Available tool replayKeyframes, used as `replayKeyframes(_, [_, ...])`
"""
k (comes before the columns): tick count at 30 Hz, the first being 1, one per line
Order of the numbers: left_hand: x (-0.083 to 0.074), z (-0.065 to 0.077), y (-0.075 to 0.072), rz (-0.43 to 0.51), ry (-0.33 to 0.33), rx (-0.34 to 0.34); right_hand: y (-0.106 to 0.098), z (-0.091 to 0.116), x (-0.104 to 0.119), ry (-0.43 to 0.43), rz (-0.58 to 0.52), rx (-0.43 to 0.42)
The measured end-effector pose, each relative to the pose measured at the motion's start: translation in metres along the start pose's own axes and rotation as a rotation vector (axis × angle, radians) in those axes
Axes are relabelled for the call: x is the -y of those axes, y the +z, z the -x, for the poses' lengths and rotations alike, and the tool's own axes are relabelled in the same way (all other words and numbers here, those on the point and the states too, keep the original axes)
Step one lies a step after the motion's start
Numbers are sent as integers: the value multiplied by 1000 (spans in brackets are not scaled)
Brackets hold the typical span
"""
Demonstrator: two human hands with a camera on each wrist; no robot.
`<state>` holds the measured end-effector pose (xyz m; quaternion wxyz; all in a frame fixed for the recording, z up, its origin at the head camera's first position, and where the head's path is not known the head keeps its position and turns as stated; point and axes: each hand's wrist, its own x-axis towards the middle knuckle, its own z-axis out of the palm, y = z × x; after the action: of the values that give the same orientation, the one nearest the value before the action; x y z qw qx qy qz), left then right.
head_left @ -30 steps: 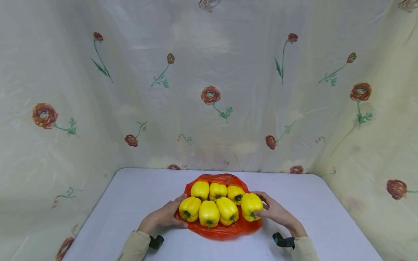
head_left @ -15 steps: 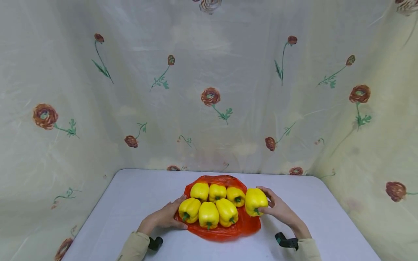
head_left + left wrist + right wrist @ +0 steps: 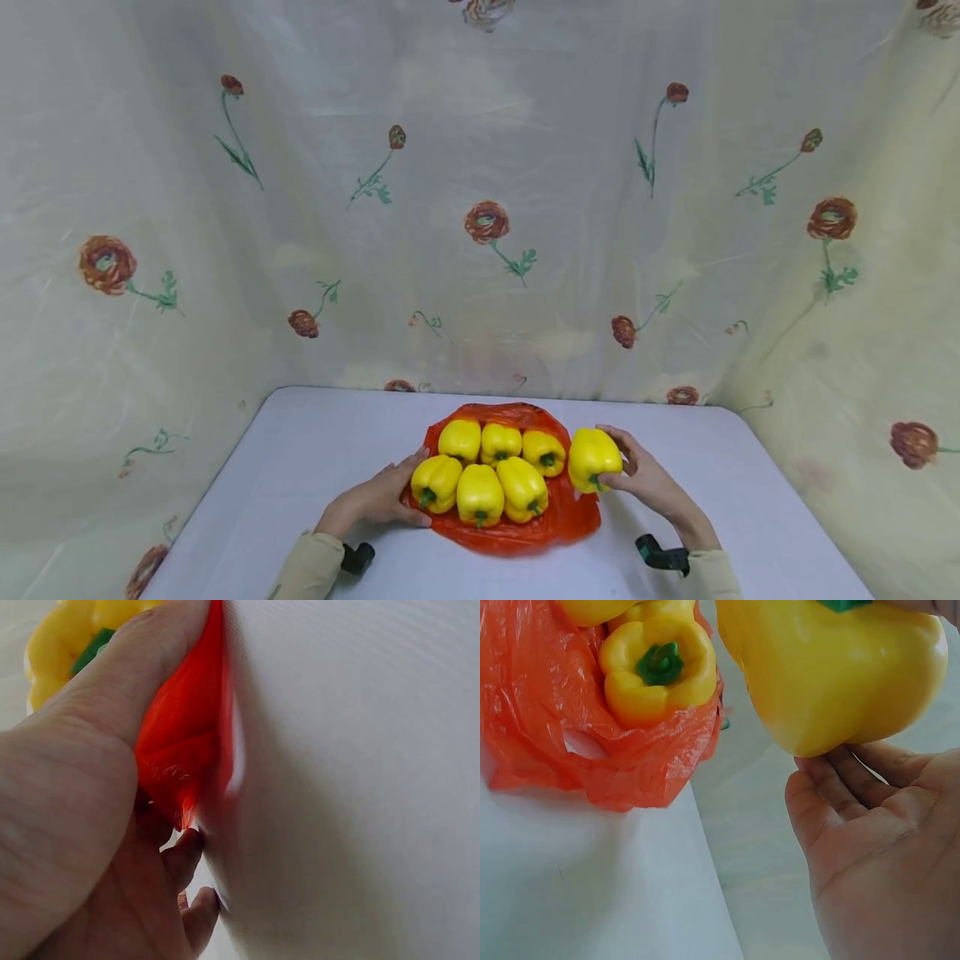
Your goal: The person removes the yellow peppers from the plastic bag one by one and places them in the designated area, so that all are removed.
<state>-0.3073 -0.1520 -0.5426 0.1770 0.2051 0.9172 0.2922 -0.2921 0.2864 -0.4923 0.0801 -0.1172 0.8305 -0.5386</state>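
Observation:
My right hand (image 3: 643, 479) grips a yellow bell pepper (image 3: 593, 460) by its sides at the right end of a red plastic bag (image 3: 517, 542). In the right wrist view the pepper (image 3: 840, 682) hangs above the table level, its green stem at the top edge, fingers curled beneath it. Several more yellow bell peppers (image 3: 480, 495) sit in two rows on the opened bag. At the bag's left end my left hand (image 3: 378, 497) holds its edge, with red plastic (image 3: 184, 727) between thumb and fingers in the left wrist view; some fingertips are hidden.
The white table (image 3: 330, 442) extends on both sides of the bag. A flower-patterned curtain (image 3: 480, 308) rises behind it and along the sides. Black camera mounts (image 3: 660, 556) are strapped to both wrists.
My right hand has moved right and slightly up with its bell pepper, away from the other peppers on the bag. The left hand has stayed in place at the bag's edge.

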Motion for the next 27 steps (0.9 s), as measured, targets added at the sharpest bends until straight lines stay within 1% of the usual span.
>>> replayKeyframes(9, [0,-1,-1,2,-8,2,-9,0,-7,-3,1,-45])
replayKeyframes(18, [1,-2,1,9,-12,5,-19,-5,-15,-31,4,-67])
replayKeyframes(27, [3,-3,2,1,-20,5,-25,-11,-20,-27,5,-75])
